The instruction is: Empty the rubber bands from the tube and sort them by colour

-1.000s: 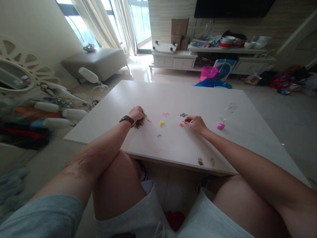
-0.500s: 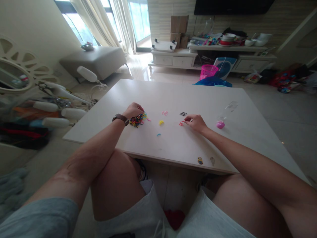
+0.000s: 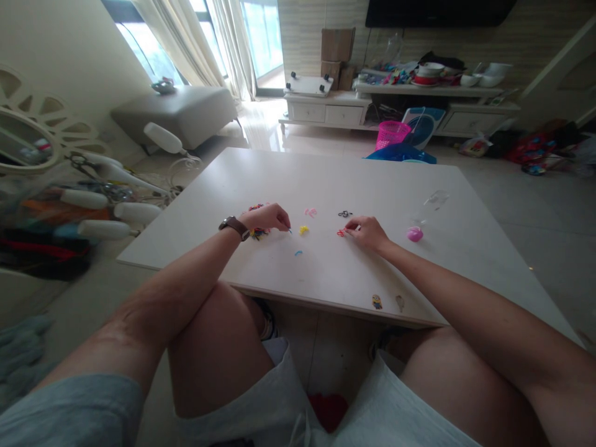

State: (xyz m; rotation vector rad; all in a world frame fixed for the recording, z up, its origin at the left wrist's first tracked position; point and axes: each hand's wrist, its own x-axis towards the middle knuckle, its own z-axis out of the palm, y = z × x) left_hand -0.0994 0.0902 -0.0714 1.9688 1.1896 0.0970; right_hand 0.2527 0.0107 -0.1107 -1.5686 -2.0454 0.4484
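On the white table [image 3: 288, 180] lie small rubber bands sorted by colour. My left hand [image 3: 270, 217], with a watch on the wrist, is closed in a pinch between the mixed pile and the yellow bands [image 3: 303, 230]. A small bluish rubber band [image 3: 290, 231] pokes out from its fingertips. Part of the multicoloured pile [image 3: 259, 234] is hidden beneath that hand. My right hand [image 3: 370, 233] has its fingertips closed at the red rubber bands [image 3: 341, 233], seemingly on one of them. Around them are pink bands [image 3: 310, 212], black bands [image 3: 345, 213] and a blue band [image 3: 298, 253].
A pink round object [image 3: 414, 234] and a clear plastic piece [image 3: 436, 199] lie to the right. Near the front edge are a yellow cartoon figure [image 3: 377, 302] and a small metallic piece [image 3: 400, 303]. Beyond the table stands a pink basket [image 3: 392, 133].
My left hand has moved right and towards me, away from the pile, with a small bluish band in its fingertips. My right hand has barely shifted at the red bands.
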